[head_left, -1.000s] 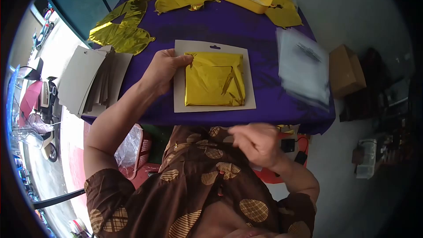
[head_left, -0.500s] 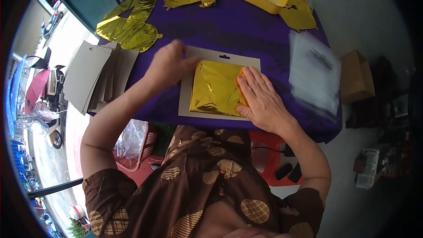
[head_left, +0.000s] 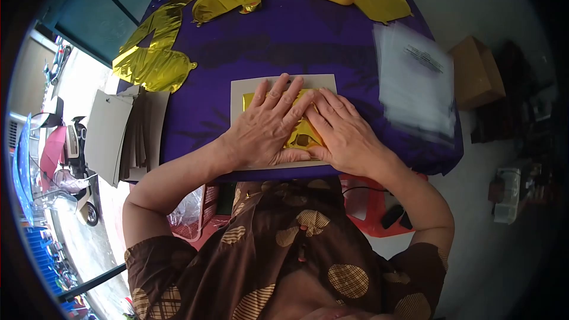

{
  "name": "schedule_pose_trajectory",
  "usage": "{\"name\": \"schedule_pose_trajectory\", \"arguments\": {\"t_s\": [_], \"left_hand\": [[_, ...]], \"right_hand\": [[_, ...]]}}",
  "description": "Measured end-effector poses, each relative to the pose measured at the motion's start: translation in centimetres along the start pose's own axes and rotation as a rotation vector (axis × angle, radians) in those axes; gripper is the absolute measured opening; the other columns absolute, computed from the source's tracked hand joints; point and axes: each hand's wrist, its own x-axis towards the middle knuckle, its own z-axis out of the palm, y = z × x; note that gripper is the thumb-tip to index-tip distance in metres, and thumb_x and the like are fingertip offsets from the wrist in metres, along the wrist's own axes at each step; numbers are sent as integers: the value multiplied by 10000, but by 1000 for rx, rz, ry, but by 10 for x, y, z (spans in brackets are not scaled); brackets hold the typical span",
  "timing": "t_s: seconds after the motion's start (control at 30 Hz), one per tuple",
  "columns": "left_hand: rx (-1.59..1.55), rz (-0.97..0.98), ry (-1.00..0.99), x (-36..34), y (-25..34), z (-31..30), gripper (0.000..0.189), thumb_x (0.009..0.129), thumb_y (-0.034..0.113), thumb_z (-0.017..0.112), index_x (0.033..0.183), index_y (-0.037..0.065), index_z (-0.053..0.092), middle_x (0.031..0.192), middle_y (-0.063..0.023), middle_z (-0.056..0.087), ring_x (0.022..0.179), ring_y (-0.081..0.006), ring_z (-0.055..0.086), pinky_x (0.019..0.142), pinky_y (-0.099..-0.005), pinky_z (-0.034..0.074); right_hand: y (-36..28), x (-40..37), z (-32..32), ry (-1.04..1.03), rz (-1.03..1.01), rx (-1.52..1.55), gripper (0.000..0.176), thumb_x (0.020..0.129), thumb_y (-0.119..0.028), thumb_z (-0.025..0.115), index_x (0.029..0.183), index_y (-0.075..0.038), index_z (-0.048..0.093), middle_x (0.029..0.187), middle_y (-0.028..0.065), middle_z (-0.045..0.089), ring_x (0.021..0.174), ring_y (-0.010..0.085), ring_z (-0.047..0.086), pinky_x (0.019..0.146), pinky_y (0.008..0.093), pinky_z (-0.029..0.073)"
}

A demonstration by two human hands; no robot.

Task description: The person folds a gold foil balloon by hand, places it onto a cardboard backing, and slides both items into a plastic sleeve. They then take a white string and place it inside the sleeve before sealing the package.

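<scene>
So the folded gold foil (head_left: pixel 304 136) sits on the card (head_left: pixel 323 81) on the bench (head_left: pixel 308 29), left hand (head_left: pixel 261 130) and right hand (head_left: pixel 349 139) flat over it, fingers (head_left: pixel 277 90) straight and slightly spread, gripping nothing. Plastic sleeves (head_left: pixel 415 80) lie right of the card. My worry: foil looks slick and springy, so uneven pressing could skid it sideways or pop folds open.

This looks like a small home workshop or shopfront opening onto a street: beyond the left hand (head_left: pixel 267 121), past a teal door (head_left: pixel 98 9), stand parked motorbikes (head_left: pixel 77 142); ahead of both hands, gold foil shapes (head_left: pixel 154 53) lie on a purple-covered table (head_left: pixel 284 41), with stacked cards (head_left: pixel 112 136) left and clear plastic sleeves (head_left: pixel 415 80) beyond the right hand (head_left: pixel 347 133)
</scene>
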Motion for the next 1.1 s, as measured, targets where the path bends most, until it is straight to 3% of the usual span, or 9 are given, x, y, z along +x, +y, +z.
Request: {"name": "schedule_pose_trajectory", "arguments": {"t_s": [0.17,0.2,0.4,0.73,1.1], "left_hand": [[35,12,-66,0,-1,1,1104,838,865,360,1578,60,210,1606,-250,234,1485,-498,162,1186,-641,112],[32,14,-85,0,-1,-1,1125,819,887,354,1580,71,213,1606,-245,235,1484,-501,161,1183,-650,105],[-22,30,-103,1,-2,-2,1195,732,960,364,1573,118,256,1608,-226,244,1481,-508,159,1170,-684,82],[-35,7,-155,4,0,-6,1037,836,811,429,1571,99,264,1612,-231,236,1496,-496,126,1173,-680,44],[-97,-1,-120,2,-1,-4,1047,852,781,448,1563,41,242,1604,-241,249,1494,-489,156,1169,-680,53]], "right_hand": [[29,-8,-26,112,125,289,449,902,-155,651,1297,27,540,1425,215,489,1369,432,400,1115,476,381],[32,-8,-27,164,113,213,307,863,-17,619,1165,39,608,1291,173,563,1278,408,473,1038,446,453],[40,-10,-29,150,10,82,310,779,82,588,1069,7,666,1118,129,555,1094,332,531,944,421,484],[47,-6,-35,50,-85,41,332,779,33,617,1099,-25,681,1183,88,548,1154,278,515,980,404,491],[53,1,-34,5,-121,43,317,795,-9,628,1082,-91,734,1221,85,547,1159,283,517,976,404,491]]}}
